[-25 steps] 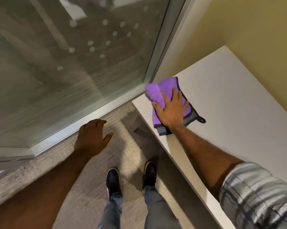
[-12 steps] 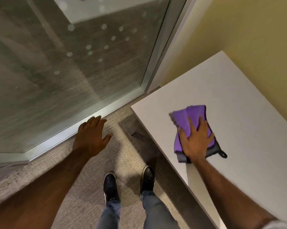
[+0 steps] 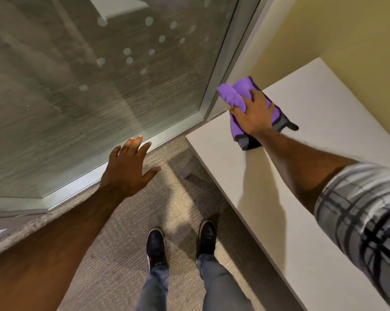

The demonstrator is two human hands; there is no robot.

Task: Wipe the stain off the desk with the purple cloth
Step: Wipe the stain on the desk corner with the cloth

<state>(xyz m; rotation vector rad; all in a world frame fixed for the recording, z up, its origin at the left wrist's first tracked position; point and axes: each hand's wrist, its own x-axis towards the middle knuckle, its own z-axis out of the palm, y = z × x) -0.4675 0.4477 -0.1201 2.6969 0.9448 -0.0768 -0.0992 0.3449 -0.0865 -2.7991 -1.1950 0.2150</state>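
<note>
Right hand (image 3: pixel 254 116) flat on purple cloth (image 3: pixel 233 96), covering its middle, desk (image 3: pixel 268 198) corner, left hand (image 3: pixel 126 169) spread, empty

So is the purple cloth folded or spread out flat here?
Folded, not spread: the purple cloth sits in a thick layered wad under the right hand, its far end rolled.

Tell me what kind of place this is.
Probably an office or a similar indoor workplace. A plain white desk stands against a yellow wall. Beside it, a metal-framed glass partition with frosted dots runs down to the floor, which is covered in short-pile carpet.
</note>
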